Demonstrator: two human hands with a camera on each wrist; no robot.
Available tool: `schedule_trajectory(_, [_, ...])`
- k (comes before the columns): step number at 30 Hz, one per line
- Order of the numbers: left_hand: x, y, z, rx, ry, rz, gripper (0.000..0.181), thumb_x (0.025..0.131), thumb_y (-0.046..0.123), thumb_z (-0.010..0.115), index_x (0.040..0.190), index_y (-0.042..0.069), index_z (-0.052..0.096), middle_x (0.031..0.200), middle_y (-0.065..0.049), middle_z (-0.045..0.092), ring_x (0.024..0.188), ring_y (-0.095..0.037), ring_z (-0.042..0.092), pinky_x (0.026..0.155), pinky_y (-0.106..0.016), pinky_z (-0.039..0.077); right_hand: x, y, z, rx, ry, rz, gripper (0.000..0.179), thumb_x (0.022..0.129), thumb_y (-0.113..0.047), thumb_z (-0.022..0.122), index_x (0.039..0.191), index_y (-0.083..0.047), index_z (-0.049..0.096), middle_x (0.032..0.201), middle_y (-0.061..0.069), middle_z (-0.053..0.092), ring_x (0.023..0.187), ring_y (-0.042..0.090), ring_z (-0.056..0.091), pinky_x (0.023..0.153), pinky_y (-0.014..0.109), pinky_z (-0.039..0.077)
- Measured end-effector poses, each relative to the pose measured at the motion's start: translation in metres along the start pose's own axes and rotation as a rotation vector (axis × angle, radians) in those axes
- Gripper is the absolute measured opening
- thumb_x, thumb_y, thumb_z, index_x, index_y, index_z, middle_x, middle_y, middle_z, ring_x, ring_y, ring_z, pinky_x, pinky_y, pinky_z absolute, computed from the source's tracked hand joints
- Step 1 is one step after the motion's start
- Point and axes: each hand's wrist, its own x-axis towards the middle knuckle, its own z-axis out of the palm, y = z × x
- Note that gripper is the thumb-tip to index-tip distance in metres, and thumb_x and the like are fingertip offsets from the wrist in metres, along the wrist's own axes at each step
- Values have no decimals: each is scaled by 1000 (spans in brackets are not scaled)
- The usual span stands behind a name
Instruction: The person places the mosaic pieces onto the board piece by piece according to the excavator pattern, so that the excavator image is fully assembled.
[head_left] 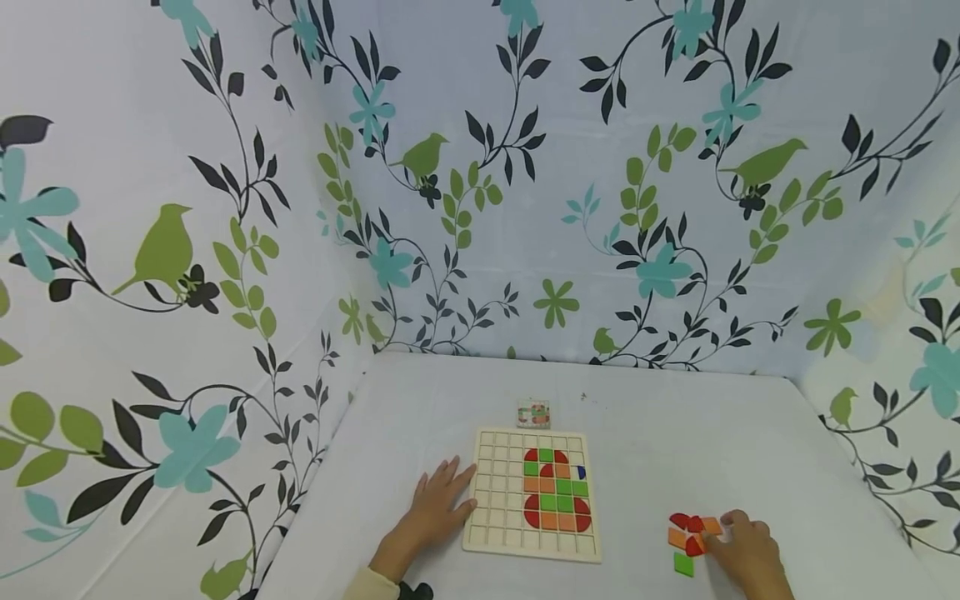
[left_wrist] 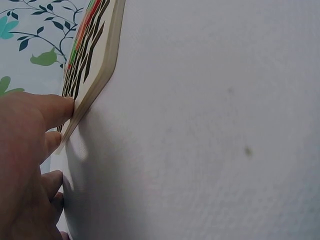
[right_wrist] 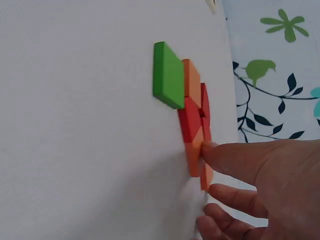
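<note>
My left hand (head_left: 437, 506) rests spread at the left edge of a pale wooden grid board (head_left: 495, 517). In the left wrist view, its thumb (left_wrist: 57, 111) touches the board's edge. Red, green and orange tiles and one blue piece fill cells on the board's right side. My right hand (head_left: 747, 550) is beside a small group of loose tiles on the right; in the right wrist view its thumb (right_wrist: 225, 155) touches an orange tile (right_wrist: 193, 157). A green tile (right_wrist: 170, 77) lies at the group's near end, with red tiles (right_wrist: 189, 120) among the orange ones.
A small picture card (head_left: 533, 414) lies just beyond the board's far edge. The white-covered table (head_left: 637, 450) extends around the board and tiles. Patterned cloth (head_left: 487, 208) with leaves and birds hangs behind and at both sides.
</note>
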Motion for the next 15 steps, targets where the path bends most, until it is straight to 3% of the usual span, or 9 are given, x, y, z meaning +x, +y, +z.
schedule_trajectory(6, [-1,0,1,-1,3,4,62,104,37,64,160,14,47,170,-23,32,158,-47,26,122,-77,12,4,9,5,32,43,-36,29,98,-5,65,116,16,56,106,34,59,98,44,58,92,62,54])
schedule_trajectory(10, [-1,-1,3,3,-4,2,63,104,38,63,160,15,46,170,-22,32,158,-47,25,123,-76,12,6,7,6,46,32,-48,34,98,-10,65,118,16,56,107,33,58,98,42,56,92,61,53])
schedule_trajectory(15, [0,-1,3,6,2,6,63,104,38,63,160,15,46,170,-22,32,159,-46,25,123,-76,12,14,-3,5,74,75,-112,36,98,-13,63,118,17,58,106,33,58,98,43,57,90,60,53])
